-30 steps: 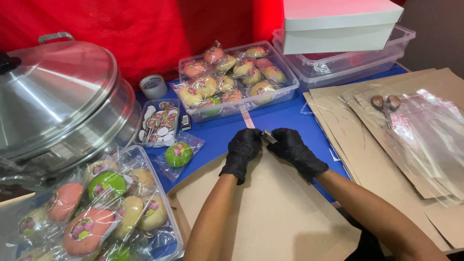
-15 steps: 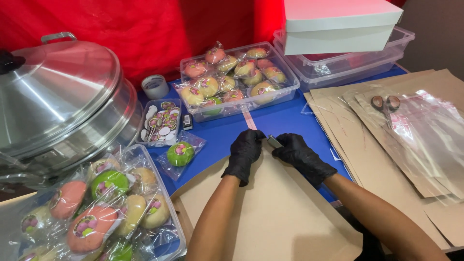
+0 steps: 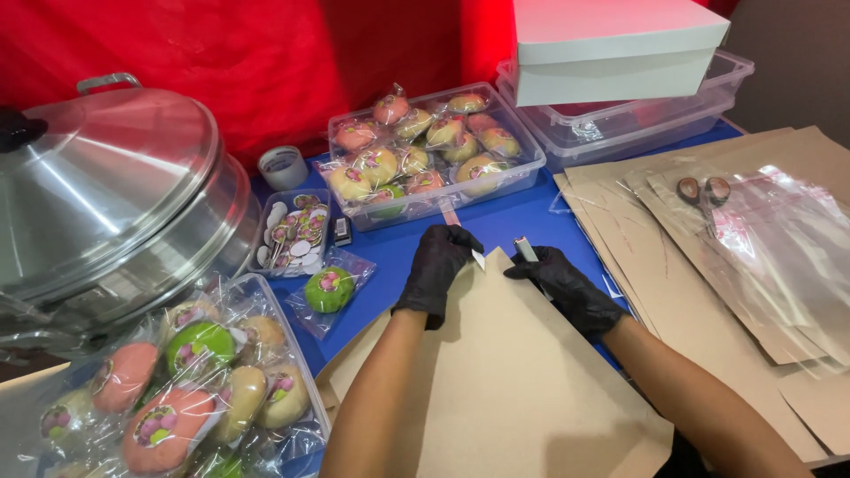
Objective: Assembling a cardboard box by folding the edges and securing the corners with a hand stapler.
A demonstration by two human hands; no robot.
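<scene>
Both my hands wear black gloves and hover over the top corner of a brown paper sheet (image 3: 505,381) lying on the blue table. My left hand (image 3: 436,270) pinches a small white sticker-like piece (image 3: 478,259) at its fingertips. My right hand (image 3: 567,283) grips a small slim object with a pale tip (image 3: 525,249); what it is cannot be told. The two hands are a short way apart. A narrow strip (image 3: 450,211) lies on the table just beyond them.
A big metal steamer lid (image 3: 106,204) fills the left. Clear tubs (image 3: 531,168) (image 3: 305,416) hold wrapped coloured buns; one green bun (image 3: 329,289) lies loose. A sticker tray (image 3: 295,232), a tape roll (image 3: 283,166), a white box (image 3: 611,49), scissors (image 3: 704,190) on clear bags and brown sheets lie around.
My hands, first touching at the fingertips, have drawn apart; the left now holds the small white piece away from the object in the right.
</scene>
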